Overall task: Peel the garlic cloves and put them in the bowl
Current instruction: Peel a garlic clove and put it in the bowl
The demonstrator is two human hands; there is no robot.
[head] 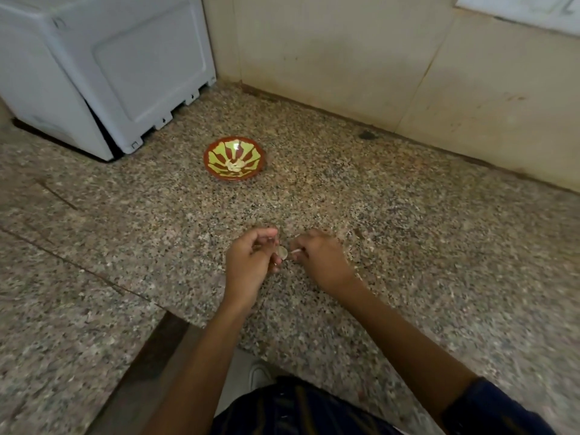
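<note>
Two hands met over a speckled counter [408,233], near its front edge. The left hand [251,265] curled its fingers around a garlic clove [283,252], while the right hand [317,259] pinched a pale strip of skin [295,252] just beside it. Well beyond them sat a red-and-yellow bowl [216,149] holding a few peeled cloves [233,164], near a white appliance [103,67].

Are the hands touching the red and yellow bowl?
Apart. The head view shows speckled counter between the bowl and both hands: the left hand and right hand are nearer the person, working on a garlic clove.
</note>
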